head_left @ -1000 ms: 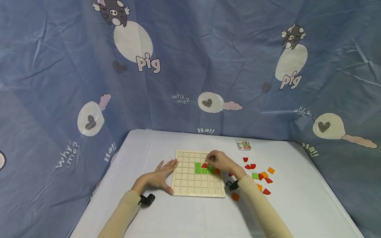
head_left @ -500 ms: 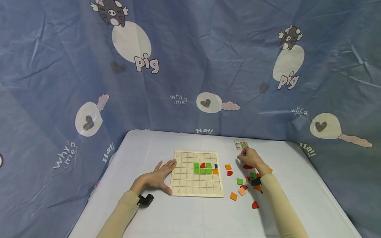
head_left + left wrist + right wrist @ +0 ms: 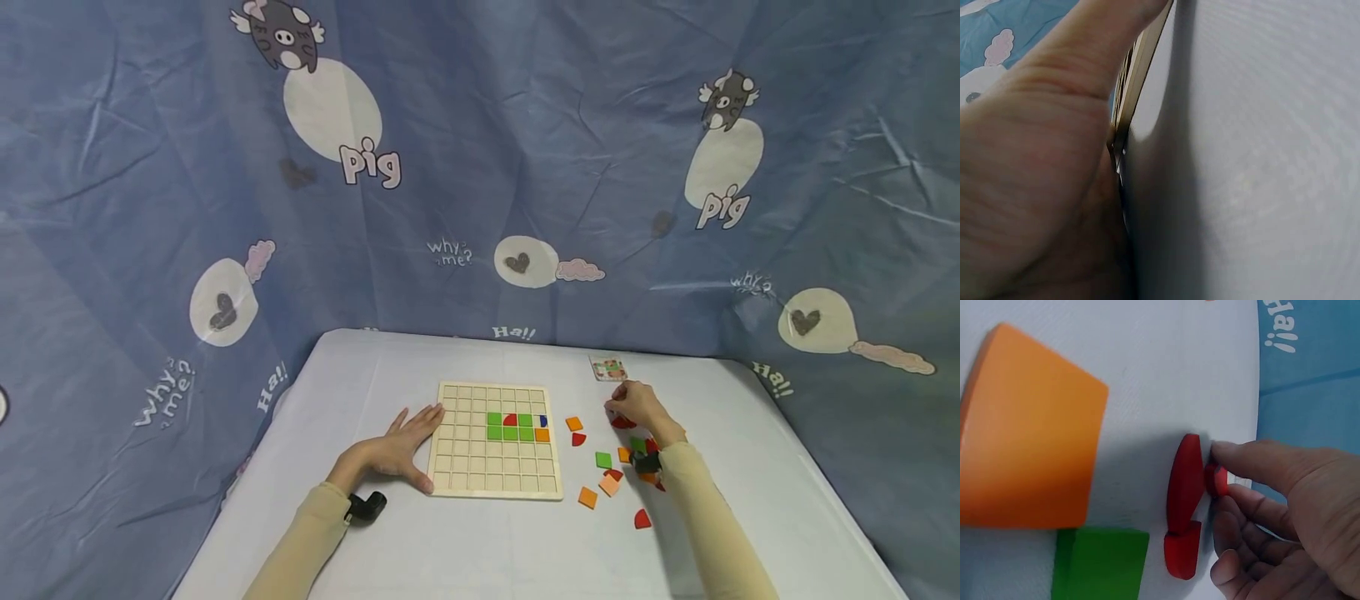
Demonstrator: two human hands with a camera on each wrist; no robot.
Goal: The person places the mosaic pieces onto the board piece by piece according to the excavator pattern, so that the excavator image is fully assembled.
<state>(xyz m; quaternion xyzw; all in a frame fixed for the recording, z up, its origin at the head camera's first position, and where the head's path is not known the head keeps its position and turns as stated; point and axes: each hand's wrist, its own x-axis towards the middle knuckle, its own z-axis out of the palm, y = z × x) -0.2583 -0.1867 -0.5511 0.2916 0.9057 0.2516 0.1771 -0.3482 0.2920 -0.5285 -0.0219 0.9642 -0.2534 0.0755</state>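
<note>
A small red piece is pinched in the right hand grip, fingertips closed on it just above the white tabletop, right next to two more red pieces lying flat. A green square and a big orange tile are seen close by. The left hand is laid flat, fingers straight, pressed against the left edge of the wooden grid board, nothing gripped.

Pale unfinished wooden grid board – matt, smooth painted tiles – on white woven tablecloth.
</note>
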